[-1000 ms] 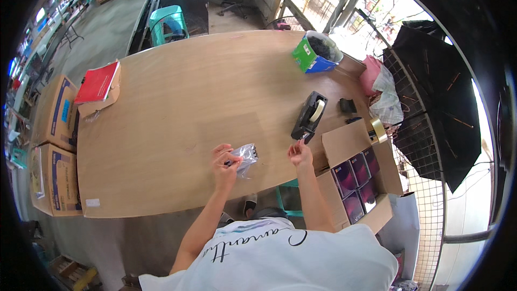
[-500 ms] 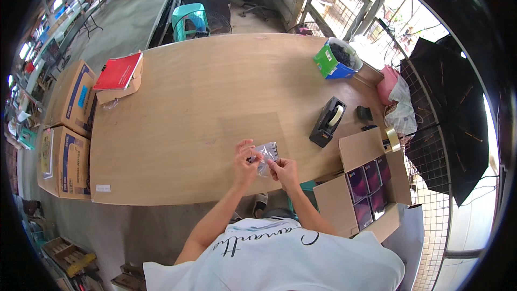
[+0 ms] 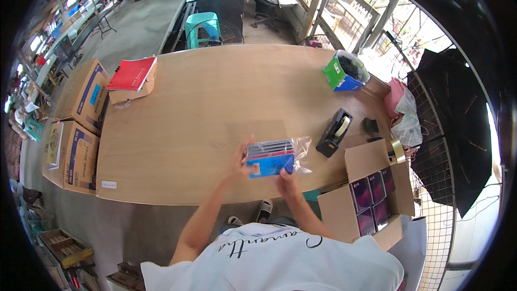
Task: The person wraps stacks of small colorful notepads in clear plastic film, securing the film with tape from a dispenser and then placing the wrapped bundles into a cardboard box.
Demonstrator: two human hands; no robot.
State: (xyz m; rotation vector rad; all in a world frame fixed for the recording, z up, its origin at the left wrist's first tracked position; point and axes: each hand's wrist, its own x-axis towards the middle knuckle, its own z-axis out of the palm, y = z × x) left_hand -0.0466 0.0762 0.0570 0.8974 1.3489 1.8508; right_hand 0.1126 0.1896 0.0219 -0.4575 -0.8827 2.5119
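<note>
A blue-fronted packet in clear plastic (image 3: 271, 165) is between my hands, just above the table's near edge. Grey and dark layered edges show along its top, with a thin red line below them, and loose clear film sticks out at its right end. My left hand (image 3: 240, 160), a little blurred, grips the packet's left end. At the lower right corner, my right hand (image 3: 288, 182) pinches it with the thumb on the front. What exactly the layers are, I cannot make out.
A black tape dispenser (image 3: 334, 132) stands to the right on the wooden table (image 3: 183, 129). Nearer me is an open carton (image 3: 334, 213) of purple boxes (image 3: 366, 216). A green and blue box (image 3: 344, 73) sits far right; a red book (image 3: 131, 73) lies far left beside stacked cartons (image 3: 81, 153).
The small clear bag that was between my fingers has given way to the blue-fronted packet, now held in both hands. The whole view has shifted slightly, with the table lower and further right.
</note>
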